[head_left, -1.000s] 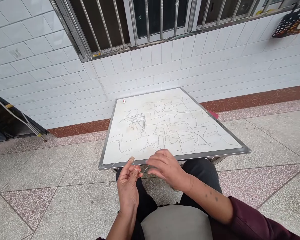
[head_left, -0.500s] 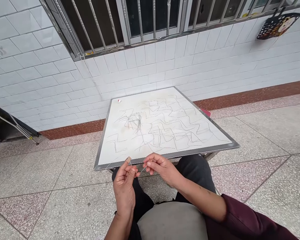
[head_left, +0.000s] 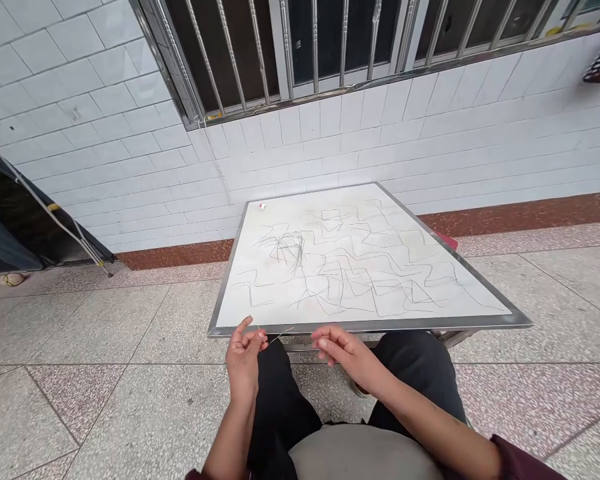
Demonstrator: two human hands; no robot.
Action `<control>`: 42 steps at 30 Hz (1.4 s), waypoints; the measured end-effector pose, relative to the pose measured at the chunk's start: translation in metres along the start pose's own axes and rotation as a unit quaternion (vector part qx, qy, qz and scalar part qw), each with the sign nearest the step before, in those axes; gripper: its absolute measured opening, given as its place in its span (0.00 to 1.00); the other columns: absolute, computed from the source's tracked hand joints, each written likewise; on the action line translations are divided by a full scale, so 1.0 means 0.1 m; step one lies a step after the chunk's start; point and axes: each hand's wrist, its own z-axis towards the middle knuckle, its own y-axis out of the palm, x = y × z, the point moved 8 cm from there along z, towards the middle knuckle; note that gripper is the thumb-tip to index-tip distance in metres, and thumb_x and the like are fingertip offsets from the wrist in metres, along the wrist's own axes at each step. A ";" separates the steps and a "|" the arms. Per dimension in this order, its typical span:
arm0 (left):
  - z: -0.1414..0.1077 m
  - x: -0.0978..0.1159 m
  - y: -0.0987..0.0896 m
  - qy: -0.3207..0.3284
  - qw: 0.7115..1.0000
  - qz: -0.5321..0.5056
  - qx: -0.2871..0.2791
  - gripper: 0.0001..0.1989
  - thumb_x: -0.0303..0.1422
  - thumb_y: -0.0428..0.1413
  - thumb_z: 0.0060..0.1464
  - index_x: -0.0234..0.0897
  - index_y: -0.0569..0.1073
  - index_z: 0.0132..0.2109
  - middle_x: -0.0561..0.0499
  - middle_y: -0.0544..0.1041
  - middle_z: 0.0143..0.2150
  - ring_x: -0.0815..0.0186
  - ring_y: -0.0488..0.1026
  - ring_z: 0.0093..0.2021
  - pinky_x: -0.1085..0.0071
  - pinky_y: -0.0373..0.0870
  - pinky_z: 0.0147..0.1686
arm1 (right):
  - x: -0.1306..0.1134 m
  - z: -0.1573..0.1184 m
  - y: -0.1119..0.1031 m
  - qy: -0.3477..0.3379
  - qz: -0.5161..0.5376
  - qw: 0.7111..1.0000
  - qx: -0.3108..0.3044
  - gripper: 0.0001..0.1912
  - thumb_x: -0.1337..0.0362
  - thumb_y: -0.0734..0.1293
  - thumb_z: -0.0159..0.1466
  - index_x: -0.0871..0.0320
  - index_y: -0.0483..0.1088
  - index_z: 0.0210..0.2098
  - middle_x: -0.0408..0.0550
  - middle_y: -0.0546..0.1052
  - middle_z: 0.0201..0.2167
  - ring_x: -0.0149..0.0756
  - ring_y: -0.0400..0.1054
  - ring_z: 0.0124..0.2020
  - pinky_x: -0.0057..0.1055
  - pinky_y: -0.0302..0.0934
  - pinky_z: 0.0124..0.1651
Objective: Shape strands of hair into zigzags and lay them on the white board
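Note:
Between the thumb and fingers of my left hand (head_left: pixel 243 363) is a thin bent wire (head_left: pixel 281 335), its free end pointing right. That hand is at the near left corner of the white table (head_left: pixel 290 307). My right hand (head_left: pixel 345 353) is just right of the wire's free end, apart from it, with its fingers loosely curled and nothing visible in them. Many thin zigzag-bent wires (head_left: pixel 373 285) lie spread over the table top. A denser tangle of wires (head_left: pixel 290 247) sits on its left half.
A small red and white object (head_left: pixel 262 207) lies at the table's far left corner. Behind stand a white tiled wall (head_left: pixel 300 157) and a barred window (head_left: pixel 315 47). Poles with dark cloth (head_left: pixel 75 233) lean at the left. My knees are under the table's near edge.
My right hand has let go of the wire and moved right, away from my left hand, which still holds it. The view has turned a little left.

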 end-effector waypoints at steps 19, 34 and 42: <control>1.18 -0.47 -0.58 -0.014 0.966 0.252 0.046 0.26 0.29 0.60 0.49 0.31 0.70 0.57 0.51 0.80 0.28 0.66 0.75 0.25 0.69 0.73 0.29 | 1.04 -0.44 -0.72 0.137 -0.081 0.975 0.153 0.26 0.39 0.68 0.50 0.55 0.73 0.32 0.46 0.74 0.26 0.36 0.65 0.25 0.32 0.60 0.28; 1.25 -0.31 -0.47 0.060 0.922 0.383 0.011 0.15 0.29 0.56 0.52 0.37 0.78 0.48 0.49 0.79 0.36 0.62 0.76 0.32 0.63 0.70 0.44 | 1.29 -0.38 -0.73 0.142 -0.107 0.975 0.131 0.20 0.44 0.66 0.57 0.54 0.74 0.34 0.46 0.75 0.28 0.36 0.67 0.27 0.31 0.60 0.29; 1.26 -0.29 -0.50 0.102 0.924 0.367 0.029 0.15 0.31 0.57 0.53 0.35 0.78 0.49 0.47 0.79 0.37 0.59 0.75 0.38 0.60 0.69 0.47 | 1.38 -0.37 -0.77 0.156 -0.108 0.973 0.133 0.20 0.44 0.65 0.57 0.55 0.74 0.34 0.46 0.75 0.29 0.36 0.67 0.28 0.31 0.60 0.30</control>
